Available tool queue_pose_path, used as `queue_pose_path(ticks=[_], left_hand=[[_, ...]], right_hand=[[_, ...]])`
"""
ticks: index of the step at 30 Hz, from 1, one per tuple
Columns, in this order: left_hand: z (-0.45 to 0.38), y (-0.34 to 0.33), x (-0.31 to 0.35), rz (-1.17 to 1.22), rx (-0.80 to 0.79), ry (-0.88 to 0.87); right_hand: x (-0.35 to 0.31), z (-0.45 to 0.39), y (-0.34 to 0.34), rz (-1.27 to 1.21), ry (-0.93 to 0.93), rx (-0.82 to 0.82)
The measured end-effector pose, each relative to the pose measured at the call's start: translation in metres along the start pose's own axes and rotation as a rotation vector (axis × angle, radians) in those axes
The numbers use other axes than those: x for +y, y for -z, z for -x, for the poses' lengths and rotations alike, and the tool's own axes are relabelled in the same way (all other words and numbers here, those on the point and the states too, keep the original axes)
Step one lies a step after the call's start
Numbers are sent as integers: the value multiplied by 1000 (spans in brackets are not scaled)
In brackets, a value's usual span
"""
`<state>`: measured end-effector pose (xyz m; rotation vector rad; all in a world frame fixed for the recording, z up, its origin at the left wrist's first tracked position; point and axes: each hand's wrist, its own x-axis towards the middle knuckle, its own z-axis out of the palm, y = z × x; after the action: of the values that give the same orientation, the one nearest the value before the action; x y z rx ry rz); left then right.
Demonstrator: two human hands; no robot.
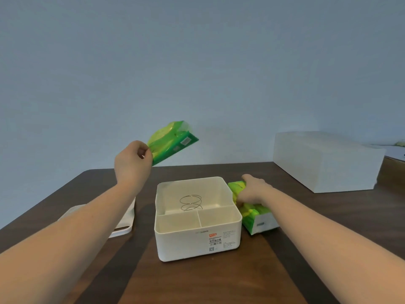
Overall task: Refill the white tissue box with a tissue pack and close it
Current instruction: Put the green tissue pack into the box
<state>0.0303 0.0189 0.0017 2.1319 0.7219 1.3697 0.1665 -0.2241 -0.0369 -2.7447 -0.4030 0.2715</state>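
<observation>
The white tissue box (197,240) stands open at the table's middle, with a wire spring (190,202) in its rear compartment and two small front compartments. My left hand (132,162) holds up a flat, empty-looking green wrapper (172,142) by one end, above and left of the box. My right hand (252,190) grips a full green tissue pack (254,216) lying on the table against the box's right side. The box's white lid (126,220) lies left of the box, partly hidden behind my left forearm.
A large white rectangular box (324,161) sits at the back right of the dark wooden table (208,281). A plain wall rises behind the table's far edge. Papers lie at the far right edge.
</observation>
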Motion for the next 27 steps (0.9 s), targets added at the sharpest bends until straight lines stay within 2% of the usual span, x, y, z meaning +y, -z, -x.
queue_pose_path(ticks=[8, 12, 15, 20, 23, 27], left_hand=[[-12, -38, -42, -213, -192, 104], [-7, -55, -56, -246, -263, 141], [-6, -62, -63, -283, -319, 180], [-2, -71, -74, -284, -417, 216], [-1, -74, -81, -308, -528, 240], [0, -71, -86, -235, -530, 240]], right_hand=[[-20, -12, 32, -93, 116, 194], [-38, -15, 48, -164, 254, 229], [-52, -10, 61, -213, 423, 234], [-71, 16, 70, -156, 748, 79], [-83, 24, 64, -25, 863, -4], [-101, 27, 50, 151, 971, -85]])
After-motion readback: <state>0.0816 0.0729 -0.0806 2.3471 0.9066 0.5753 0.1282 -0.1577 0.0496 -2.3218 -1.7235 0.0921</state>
